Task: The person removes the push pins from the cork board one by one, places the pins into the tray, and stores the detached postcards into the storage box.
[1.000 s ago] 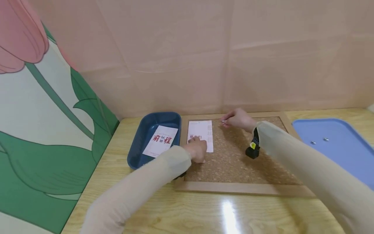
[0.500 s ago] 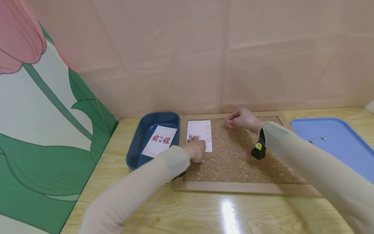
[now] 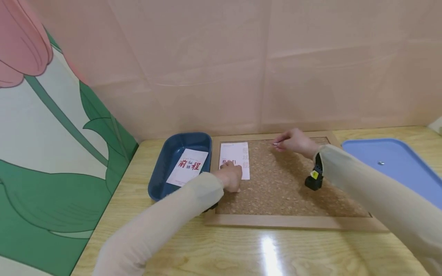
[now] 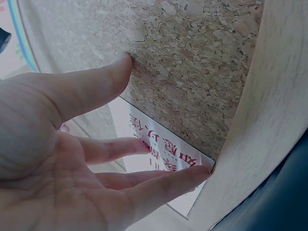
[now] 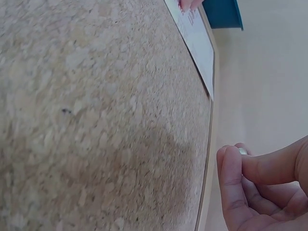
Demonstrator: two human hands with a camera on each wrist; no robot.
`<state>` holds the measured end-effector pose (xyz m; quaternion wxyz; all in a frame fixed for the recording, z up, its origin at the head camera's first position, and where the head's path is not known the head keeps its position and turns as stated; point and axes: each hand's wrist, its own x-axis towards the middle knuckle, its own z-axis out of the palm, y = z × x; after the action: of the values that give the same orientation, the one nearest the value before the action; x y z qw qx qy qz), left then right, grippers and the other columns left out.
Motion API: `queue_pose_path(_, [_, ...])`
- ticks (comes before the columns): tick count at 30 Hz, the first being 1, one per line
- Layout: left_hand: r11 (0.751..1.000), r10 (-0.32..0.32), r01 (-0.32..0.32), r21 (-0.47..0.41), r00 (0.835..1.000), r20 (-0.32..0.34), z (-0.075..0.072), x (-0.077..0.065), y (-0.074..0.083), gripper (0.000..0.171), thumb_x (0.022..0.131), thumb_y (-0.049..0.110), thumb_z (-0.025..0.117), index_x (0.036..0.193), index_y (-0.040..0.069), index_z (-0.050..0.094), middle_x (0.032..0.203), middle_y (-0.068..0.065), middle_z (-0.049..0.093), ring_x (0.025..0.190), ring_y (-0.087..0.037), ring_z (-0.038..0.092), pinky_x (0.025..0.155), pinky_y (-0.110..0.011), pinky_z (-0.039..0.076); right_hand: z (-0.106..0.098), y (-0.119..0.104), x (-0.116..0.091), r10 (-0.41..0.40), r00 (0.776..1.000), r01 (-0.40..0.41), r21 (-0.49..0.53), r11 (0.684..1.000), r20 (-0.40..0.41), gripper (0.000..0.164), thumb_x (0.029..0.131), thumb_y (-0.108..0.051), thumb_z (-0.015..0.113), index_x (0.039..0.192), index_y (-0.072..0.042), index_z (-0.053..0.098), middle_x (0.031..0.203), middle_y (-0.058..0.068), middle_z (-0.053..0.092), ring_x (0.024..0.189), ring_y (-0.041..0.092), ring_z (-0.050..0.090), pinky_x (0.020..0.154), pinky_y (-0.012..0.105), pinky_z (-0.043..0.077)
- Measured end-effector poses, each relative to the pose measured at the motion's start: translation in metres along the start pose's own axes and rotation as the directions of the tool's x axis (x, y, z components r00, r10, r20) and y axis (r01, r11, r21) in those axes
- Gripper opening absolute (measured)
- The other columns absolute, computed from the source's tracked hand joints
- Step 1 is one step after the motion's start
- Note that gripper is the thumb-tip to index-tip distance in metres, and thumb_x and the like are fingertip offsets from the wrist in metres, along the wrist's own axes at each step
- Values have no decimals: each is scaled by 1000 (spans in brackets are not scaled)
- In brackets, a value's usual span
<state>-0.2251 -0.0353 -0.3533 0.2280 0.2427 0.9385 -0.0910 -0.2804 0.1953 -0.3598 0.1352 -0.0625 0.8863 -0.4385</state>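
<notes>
My left hand (image 3: 230, 177) rests its extended fingers on a white card (image 3: 235, 150) with red characters, lying at the left of the framed corkboard (image 3: 262, 197). In the left wrist view the fingertips touch the card (image 4: 166, 139), while the thumb reaches to the cork beside it. Over the board's top edge, to the right of the card, my right hand (image 3: 295, 142) pinches a small silver pushpin (image 3: 275, 144). The right wrist view shows only a bit of the pushpin (image 5: 242, 151) between thumb and fingers.
A dark blue bin (image 3: 156, 168) left of the board holds another white card (image 3: 186, 168) with red characters. To the right is a light blue tray (image 3: 366, 147) with a silver pushpin (image 3: 381, 163) on it; the right sleeve covers part of the tray.
My right hand has moved to the right along the board's top edge, away from the card, still pinching the pushpin. The sleeve now hides one pushpin on the tray. The left hand stays put.
</notes>
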Motion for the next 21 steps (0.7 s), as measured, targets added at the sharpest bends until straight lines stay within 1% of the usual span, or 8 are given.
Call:
queue_pose_path(5, [1000,2,-2,3,1000,-7,1,0,0,54,88,27,68,131,-1,51,137,-25,47,126,-35,44,104,-40,38,-4,3,-3,12,1000,-12,1,1000,4,29,94,-1,50,118,14,58,116,27,62,88,12,63,83,31,54])
queue_pose_path(13, [1000,13,-12,12,1000,-20,2,-1,0,53,88,28,69,129,-1,53,134,-23,50,125,-32,45,102,-39,38,-11,11,-8,7,1000,-8,10,1000,18,31,94,1,49,120,16,55,117,29,61,91,13,63,83,31,54])
queue_pose_path(17, [1000,13,-13,18,1000,-28,3,-1,-1,52,88,29,69,128,0,53,133,-22,51,125,-31,45,102,-38,39,-14,14,-10,2,1000,-2,5,1000,9,30,94,2,50,119,17,55,113,26,64,87,9,63,79,27,54])
queue_pose_path(21, [1000,6,-5,3,1000,-28,2,-2,-2,52,88,29,69,128,0,53,132,-22,51,124,-31,46,102,-38,40,-17,17,-11,2,1000,-2,12,1000,5,31,93,2,51,119,19,54,108,22,66,84,6,62,76,25,54])
